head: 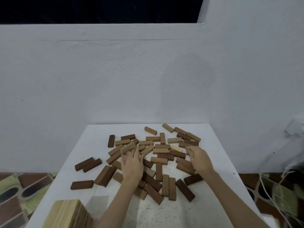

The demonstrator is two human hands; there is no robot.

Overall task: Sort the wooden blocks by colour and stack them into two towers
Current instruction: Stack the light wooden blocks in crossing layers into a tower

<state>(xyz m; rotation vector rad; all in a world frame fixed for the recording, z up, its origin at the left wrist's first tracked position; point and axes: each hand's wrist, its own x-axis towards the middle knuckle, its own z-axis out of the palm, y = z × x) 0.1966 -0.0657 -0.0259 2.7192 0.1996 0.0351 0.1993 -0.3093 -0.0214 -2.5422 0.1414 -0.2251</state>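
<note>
We see the wooden blocks (158, 155) scattered in a mixed heap of dark and light across the middle of the white desk (212, 201). Our left hand (132, 163) rests on the heap, its grip holding a light block (128, 147). Our right hand (199, 158) curls over blocks; what its grip holds we cannot tell. A pale stack (67, 214) stands at the near-left corner
</note>
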